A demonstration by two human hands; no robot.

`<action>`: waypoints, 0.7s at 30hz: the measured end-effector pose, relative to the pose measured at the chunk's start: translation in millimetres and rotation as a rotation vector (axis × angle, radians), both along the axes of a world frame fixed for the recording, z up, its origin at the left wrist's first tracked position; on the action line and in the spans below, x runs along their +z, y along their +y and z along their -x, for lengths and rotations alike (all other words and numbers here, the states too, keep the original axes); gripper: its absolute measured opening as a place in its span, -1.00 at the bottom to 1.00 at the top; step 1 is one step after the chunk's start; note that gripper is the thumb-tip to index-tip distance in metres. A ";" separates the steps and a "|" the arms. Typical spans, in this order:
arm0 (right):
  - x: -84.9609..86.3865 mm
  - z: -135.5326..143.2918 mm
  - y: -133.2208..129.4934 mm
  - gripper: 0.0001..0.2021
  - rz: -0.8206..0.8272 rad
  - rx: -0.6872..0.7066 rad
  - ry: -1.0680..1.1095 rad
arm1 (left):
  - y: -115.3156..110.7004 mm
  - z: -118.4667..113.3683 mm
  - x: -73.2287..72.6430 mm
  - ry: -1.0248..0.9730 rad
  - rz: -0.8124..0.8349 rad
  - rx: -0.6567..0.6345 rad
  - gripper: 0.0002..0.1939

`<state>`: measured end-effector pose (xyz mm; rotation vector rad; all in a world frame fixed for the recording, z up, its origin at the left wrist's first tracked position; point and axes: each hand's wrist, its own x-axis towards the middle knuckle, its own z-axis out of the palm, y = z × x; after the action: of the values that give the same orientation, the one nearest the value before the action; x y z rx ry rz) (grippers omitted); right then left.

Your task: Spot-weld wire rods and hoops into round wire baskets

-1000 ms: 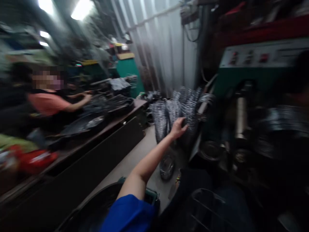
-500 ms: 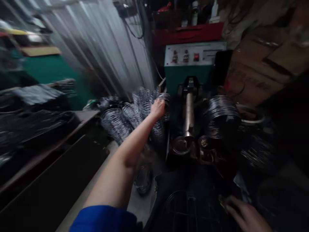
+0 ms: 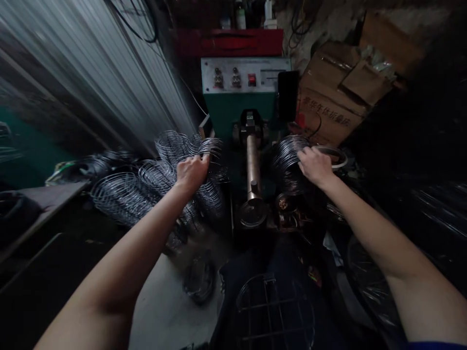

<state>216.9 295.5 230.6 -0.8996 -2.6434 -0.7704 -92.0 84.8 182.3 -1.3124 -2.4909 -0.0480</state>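
Where the front of the cardboard box [image 3: 326, 109] faces the work area, printed Chinese characters appear to read 豪华午休折叠床. On the control panel [image 3: 228, 75], located at the upper front edge of the green machine [image 3: 233, 104], small markings accompany 2 toggle controls and 1 red switch [image 3: 251, 80]; this lettering is too fine to read. A dark rectangular object [image 3: 288, 96] covers the panel's right end. Bottles [image 3: 241, 15] above the red tray [image 3: 233, 43] are cut off by the frame, and their labels are illegible. Deep shadow obscures the machine base and the right side. The left hand [image 3: 193, 171] is partly curled, its fingers at the upper part of the wire rings [image 3: 212, 146] standing near the machine's left edge; the fingertips are hidden, so a firm hold cannot be confirmed. The right hand [image 3: 314, 164] is half closed, fingers bent against the right side of the stacked wire hoops [image 3: 292, 150] near the machine's right edge; whether it grips any hoop cannot be determined. Between both hands, well apart from each, the metal cylinder [image 3: 253, 165] projects from the machine. Nearer the body, 1 wire grid [image 3: 268, 305] rests over the lap [image 3: 251, 272].
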 end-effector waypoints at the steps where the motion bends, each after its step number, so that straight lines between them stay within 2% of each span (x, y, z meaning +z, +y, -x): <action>1: -0.5 2.7 1.1 -0.74 0.001 0.001 -0.037 | -14.0 -3.4 -0.6 0.008 0.006 0.000 -0.58; 4: -0.6 1.0 0.9 -0.66 -0.007 0.031 -0.095 | -60.5 -18.1 -8.9 0.025 0.000 0.016 -0.59; 7: 6.6 -6.7 8.0 -0.66 -0.014 0.042 -0.080 | -110.1 -40.3 -36.1 -0.026 -0.040 0.042 -0.64; 10: 16.4 -15.9 26.3 -0.68 0.010 0.028 0.007 | -159.1 -68.3 -87.5 -0.253 -0.108 0.025 -0.74; 13: 21.8 -27.9 40.9 -0.68 0.049 0.023 0.020 | -201.9 -106.1 -147.4 -0.693 -0.241 -0.053 -0.76; 15: 21.1 -37.3 41.3 -0.64 0.053 0.040 -0.010 | -223.4 -140.2 -178.6 -0.992 -0.294 -0.064 -0.61; 17: 16.1 -46.9 34.0 -0.61 0.047 0.064 -0.031 | -236.2 -178.5 -196.9 -1.251 -0.274 -0.177 -0.34; 19: 7.4 -55.2 21.9 -0.60 0.035 0.082 -0.031 | -238.6 -212.6 -202.6 -1.356 -0.202 -0.338 -0.02; 21: -3.0 -61.7 7.0 -0.60 0.028 0.089 -0.037 | -230.6 -233.9 -199.0 -1.323 -0.138 -0.437 0.14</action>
<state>278.6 302.5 227.6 -0.7754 -2.7129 -0.7369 142.0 -145.8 -16.7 -2.1517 -2.8565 -1.6172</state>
